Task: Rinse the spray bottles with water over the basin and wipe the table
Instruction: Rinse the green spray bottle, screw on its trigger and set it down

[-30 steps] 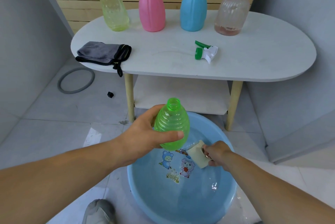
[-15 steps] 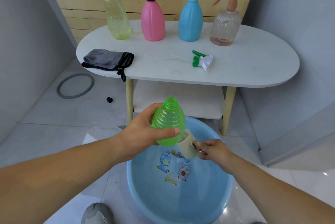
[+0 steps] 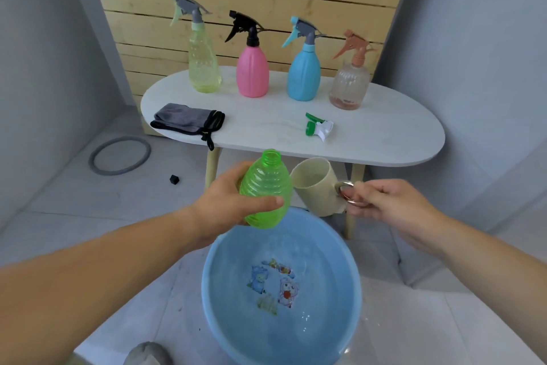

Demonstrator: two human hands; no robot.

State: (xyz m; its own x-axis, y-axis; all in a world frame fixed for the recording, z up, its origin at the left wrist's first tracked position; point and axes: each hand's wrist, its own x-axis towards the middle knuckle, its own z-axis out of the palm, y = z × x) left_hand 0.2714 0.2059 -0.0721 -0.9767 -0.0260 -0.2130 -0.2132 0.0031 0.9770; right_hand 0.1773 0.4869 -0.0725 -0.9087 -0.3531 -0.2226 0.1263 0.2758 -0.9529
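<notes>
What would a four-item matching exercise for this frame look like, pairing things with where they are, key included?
Things:
1. green bottle
2. cream mug
3. grey cloth
4. spray head

Places:
a. lying loose on the table, near its front edge
b. gripped in the left hand, neck open
c. folded at the table's left end
d. held by its handle in the right hand

Pairs: 1-b, 2-d, 3-c, 4-a
</notes>
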